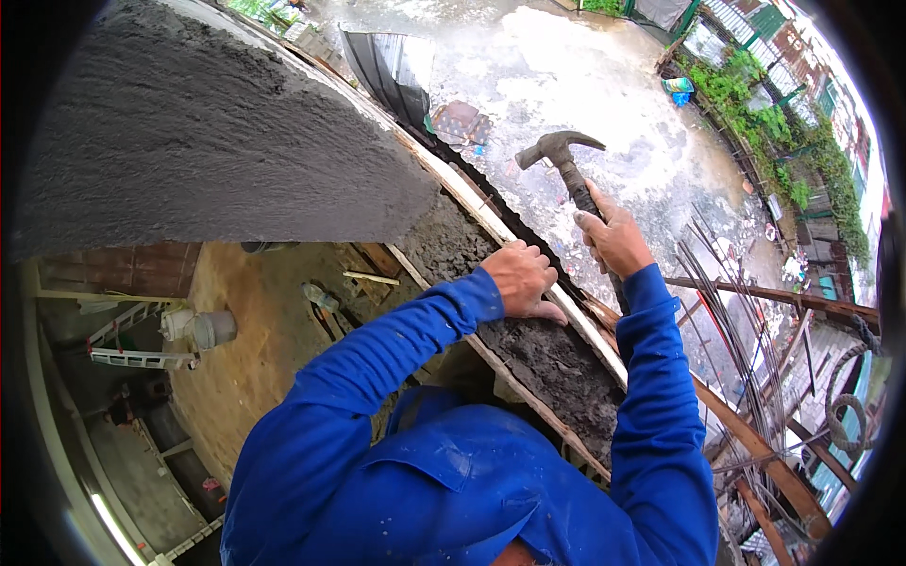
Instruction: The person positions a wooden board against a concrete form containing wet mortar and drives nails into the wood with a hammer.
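One claw hammer (561, 157) is being held beyond the pale board (590, 337) by the right hand (615, 233), fingers wrapped closely around its dark handle (579, 194). Nearer and left, that board is being clasped by the left hand (519, 278), fingers bunched together, beside grey mortar (543, 363).

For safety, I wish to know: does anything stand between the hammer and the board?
Nothing visible stands between the hammer, held in the right hand, and the board's upper stretch in the picture. Farther down, the left hand lies over the board and covers that part.
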A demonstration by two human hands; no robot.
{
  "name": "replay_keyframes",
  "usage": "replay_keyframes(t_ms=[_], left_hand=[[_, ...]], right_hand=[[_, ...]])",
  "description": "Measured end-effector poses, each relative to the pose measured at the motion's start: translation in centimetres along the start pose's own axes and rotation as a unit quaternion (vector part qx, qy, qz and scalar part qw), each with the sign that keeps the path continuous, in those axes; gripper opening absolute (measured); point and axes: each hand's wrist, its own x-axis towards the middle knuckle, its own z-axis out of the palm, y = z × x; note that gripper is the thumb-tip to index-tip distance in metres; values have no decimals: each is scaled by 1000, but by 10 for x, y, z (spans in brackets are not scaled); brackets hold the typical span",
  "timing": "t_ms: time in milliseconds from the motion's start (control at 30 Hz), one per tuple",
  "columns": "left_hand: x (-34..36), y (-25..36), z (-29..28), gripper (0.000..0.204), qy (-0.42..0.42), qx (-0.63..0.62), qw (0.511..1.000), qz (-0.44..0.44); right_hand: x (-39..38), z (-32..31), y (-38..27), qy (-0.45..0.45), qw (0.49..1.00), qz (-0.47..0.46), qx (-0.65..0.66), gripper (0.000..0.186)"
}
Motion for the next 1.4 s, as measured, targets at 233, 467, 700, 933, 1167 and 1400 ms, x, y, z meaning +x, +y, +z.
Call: replay_keyframes(t_ms=[233,467,700,933,1167,1400], left_hand=[[-4,0,5,67,12,24,1000,-1],[-4,1,4,66,11,10,1000,3],[-4,-1,6,64,14,20,1000,-4],[-1,-1,9,64,23,14,1000,14],[-6,-1,2,66,16,21,1000,0],[3,0,7,65,49,7,999,23]], right_hand=[[-8,10,-3,-71,997,18,-36,61],[4,5,3,13,1000,17,14,56],[7,8,12,-67,998,4,-19,57],[15,7,26,-8,998,38,56,56],[9,9,19,-40,999,27,-23,58],[17,41,77,45,948,-252,-187,57]])
